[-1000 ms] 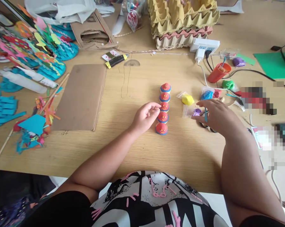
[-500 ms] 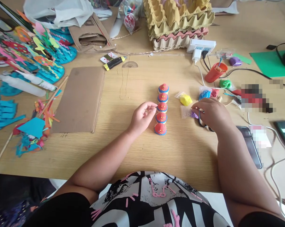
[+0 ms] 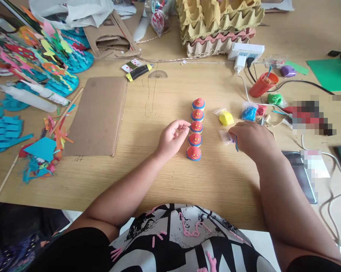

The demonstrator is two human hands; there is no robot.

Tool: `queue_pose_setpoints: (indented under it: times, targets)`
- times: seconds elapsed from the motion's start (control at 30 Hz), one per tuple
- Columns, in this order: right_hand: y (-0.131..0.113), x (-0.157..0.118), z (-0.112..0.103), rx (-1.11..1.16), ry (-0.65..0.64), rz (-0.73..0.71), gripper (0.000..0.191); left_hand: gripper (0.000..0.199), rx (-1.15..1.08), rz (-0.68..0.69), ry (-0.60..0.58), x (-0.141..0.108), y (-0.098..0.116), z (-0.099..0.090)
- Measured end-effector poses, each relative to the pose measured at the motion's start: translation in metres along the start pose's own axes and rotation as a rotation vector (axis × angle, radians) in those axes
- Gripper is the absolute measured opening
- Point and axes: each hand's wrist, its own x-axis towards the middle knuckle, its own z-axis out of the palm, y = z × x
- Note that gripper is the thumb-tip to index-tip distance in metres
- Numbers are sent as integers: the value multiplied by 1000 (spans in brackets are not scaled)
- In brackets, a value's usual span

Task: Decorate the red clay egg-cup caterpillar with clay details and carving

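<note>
Seen in the head view, five little red faces (image 3: pixel 196 127) with blue rims stand in a close row on the counter (image 3: pixel 170 185), between the person's two hands. The left hand (image 3: pixel 173 138) comes in from the row's left side, fingers loosely curled, the forefinger's tip right at the edge of the middle face. I can't tell from here whether that grip pinches the rim or merely rests beside it. The right hand (image 3: pixel 253 141) is turned palm down, thumb and fingers pressed together on a thin blue stick (image 3: pixel 236 144), just beside the purple clay (image 3: pixel 231 139) in its clear bag (image 3: pixel 224 136).

What worries me is the spacing. The faces sit so tight that a small nudge from the left fingertips could knock the middle one into its neighbours, or smear its yellow smile if the clay is soft. On the other side, the stick's tip could snag that flimsy bag and drag it along. The yellow clay (image 3: pixel 226 118) lies near too. And the phone (image 3: pixel 299 175) is just beside the right forearm, where a careless outward sweep might shove it.
</note>
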Motion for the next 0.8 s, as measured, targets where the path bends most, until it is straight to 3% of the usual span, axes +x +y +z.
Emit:
queue_pose_setpoints:
  times: [0.2, 0.37, 0.47, 0.57, 0.67, 0.8]
  targets:
    - [-14, 4, 1, -68, 2, 41, 27, 19, 1, 4, -3, 0, -1, 0]
    - [2, -1, 3, 144, 91, 125, 17, 25, 20, 4, 1, 1, -2, 1]
    - [6, -7, 0, 506, 296, 208, 11, 22, 38, 38, 8, -1, -2, 1]
    - [-15, -9, -1, 1136, 405, 260, 19, 19, 105, 126, -1, -5, 1, 2]
    - [-52, -5, 4, 1745, 216, 177, 32, 17, 223, 285, -12, -9, 8, 1]
    - [-85, 3, 14, 2055, 24, 173, 42, 14, 347, 525, -54, -11, 17, -2]
